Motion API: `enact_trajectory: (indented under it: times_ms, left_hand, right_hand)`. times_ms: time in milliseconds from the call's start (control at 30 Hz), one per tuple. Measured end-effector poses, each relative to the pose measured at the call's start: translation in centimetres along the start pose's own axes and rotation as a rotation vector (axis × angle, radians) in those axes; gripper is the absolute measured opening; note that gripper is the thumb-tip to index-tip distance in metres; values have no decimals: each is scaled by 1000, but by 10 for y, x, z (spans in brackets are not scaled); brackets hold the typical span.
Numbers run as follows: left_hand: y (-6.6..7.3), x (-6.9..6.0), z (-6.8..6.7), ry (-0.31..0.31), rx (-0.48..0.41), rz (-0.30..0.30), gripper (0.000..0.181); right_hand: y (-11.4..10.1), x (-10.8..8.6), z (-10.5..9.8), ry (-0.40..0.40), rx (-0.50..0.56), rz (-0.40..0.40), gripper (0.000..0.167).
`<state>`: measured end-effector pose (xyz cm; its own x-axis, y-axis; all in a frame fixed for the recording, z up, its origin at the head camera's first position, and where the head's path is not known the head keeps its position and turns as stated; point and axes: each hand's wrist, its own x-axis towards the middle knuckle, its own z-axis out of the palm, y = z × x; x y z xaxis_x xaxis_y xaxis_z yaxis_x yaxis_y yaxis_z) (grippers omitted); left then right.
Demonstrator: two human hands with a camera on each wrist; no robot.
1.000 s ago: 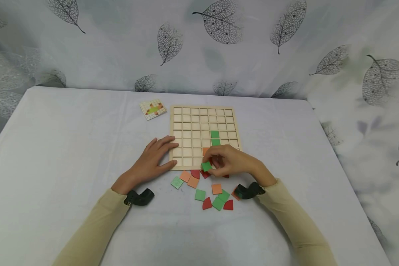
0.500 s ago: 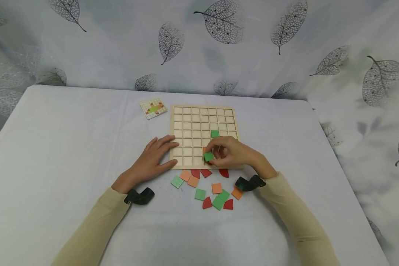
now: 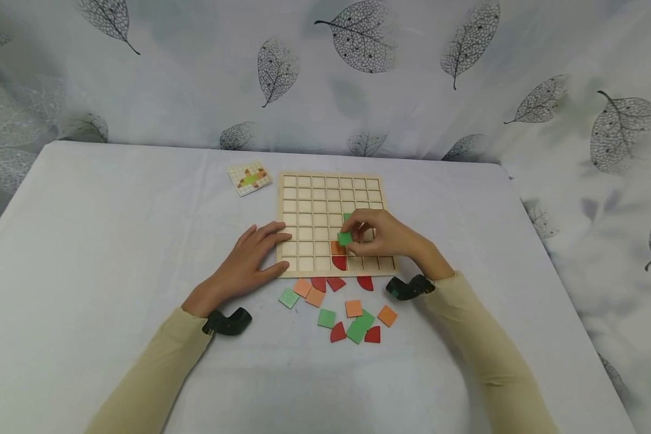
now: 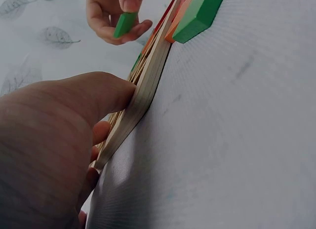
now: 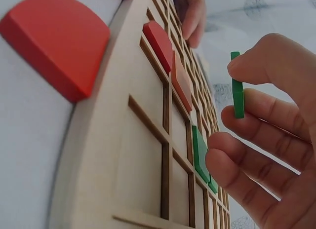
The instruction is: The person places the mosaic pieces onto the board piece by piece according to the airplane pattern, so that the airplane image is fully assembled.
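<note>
A square wooden grid board [image 3: 305,208] lies on the table. My left hand [image 3: 248,260] rests along its left edge, fingers spread and fairly straight, thumb [image 4: 116,93] on the rim. My right hand [image 3: 382,234] pinches a green square tile [image 5: 238,91] between thumb and fingers, raised above the board. Set in the grid are a red quarter-round tile [image 3: 339,263], an orange square tile [image 3: 337,248] directly beyond it, and green tiles [image 5: 200,155], partly hidden by my right hand in the head view.
Loose green, orange and red tiles lie scattered in front of the board, among them an orange tile [image 3: 387,316] and a red quarter-round [image 3: 373,334]. A pattern card [image 3: 250,178] lies beyond the board's left corner. White cloth covers the table [image 3: 114,253].
My right hand has moved away from me over the board, carrying the green tile from the near edge toward the middle rows. The red and orange tiles there now show. My left hand stays put.
</note>
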<state>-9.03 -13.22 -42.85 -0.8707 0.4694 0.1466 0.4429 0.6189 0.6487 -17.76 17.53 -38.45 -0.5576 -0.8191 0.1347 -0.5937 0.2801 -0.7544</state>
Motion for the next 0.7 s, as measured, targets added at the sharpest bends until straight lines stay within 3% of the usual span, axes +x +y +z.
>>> enact_trajectory:
  times_ms: [367,700]
  left_hand:
    - [2,0,-3,-25,-3,-23,53]
    - [1,0,-2,-26,0,-25,53]
  right_hand:
    - [8,6,-7,49,-5,21,25]
    - [12,9,-7,75,-65,91,24]
